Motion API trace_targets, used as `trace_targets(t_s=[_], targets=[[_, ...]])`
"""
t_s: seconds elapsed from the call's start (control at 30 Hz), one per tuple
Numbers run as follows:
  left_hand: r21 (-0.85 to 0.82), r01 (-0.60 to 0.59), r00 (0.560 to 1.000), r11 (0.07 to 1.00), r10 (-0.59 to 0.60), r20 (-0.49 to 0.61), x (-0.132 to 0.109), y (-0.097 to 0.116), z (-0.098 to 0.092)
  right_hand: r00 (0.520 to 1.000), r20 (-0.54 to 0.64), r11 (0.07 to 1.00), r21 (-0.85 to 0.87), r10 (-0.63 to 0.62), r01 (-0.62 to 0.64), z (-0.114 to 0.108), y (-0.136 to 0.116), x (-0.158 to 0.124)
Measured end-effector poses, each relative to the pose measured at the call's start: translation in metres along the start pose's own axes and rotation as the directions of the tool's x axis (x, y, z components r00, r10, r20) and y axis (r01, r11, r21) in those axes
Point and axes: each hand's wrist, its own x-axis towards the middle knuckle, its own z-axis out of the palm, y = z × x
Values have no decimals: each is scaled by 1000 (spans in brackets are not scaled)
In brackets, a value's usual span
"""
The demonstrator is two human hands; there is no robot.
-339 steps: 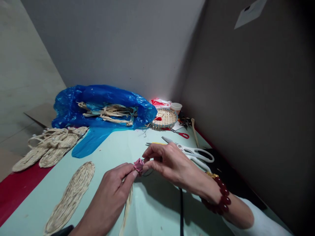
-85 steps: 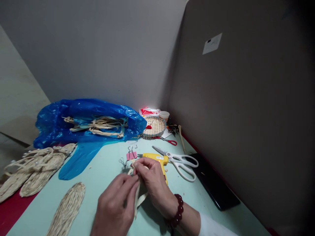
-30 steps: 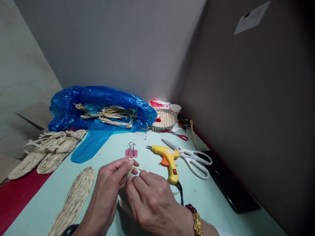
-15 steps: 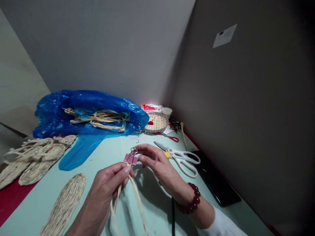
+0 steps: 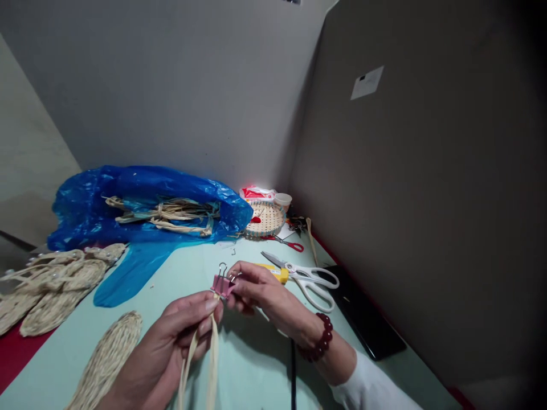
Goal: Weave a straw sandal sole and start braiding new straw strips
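Observation:
A pink binder clip (image 5: pixel 221 286) with wire handles is at the top of pale straw strands (image 5: pixel 212 356), which hang down below it. My left hand (image 5: pixel 183 330) pinches the strands just under the clip between thumb and fingers. From the right, my right hand (image 5: pixel 265 290) has its thumb and fingers closed at the clip's right side, by one wire handle. A dark red bead bracelet (image 5: pixel 322 339) circles my right wrist. The exact contact of the right fingertips is partly hidden.
White scissors (image 5: pixel 305 276) and a yellow object (image 5: pixel 280 274) lie beyond my right hand, beside a black flat device (image 5: pixel 367 313). A woven sole (image 5: pixel 109 359) lies left; woven sandals (image 5: pixel 64 285), a blue bag (image 5: pixel 145 176) and a round basket (image 5: pixel 267 219) are farther back.
The clip has tilted, and its wire handles now stand apart. My right fingers have come in closer around its right side. The view has shifted slightly, and more of the yellow object shows.

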Motion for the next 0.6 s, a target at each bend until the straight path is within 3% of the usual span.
trace_targets(t_s=[0.13,0.27,0.37,0.6], targets=[[-39,-23,998,999,21,-52,-2,5,0,996,-73,994,-90,-60,54,-7,-10,0],[-8,15,1000,1000,-15,3,-4,4,-1,974,-167,951,-292,-155,102,-10,-17,-3],[60,24,996,998,-29,88,-5,4,1,931,-252,887,-443,-263,131,-9,-23,-7],[321,-197,960,926,116,256,-4,6,-1,812,-271,725,-643,-516,247,-12,-39,-16]])
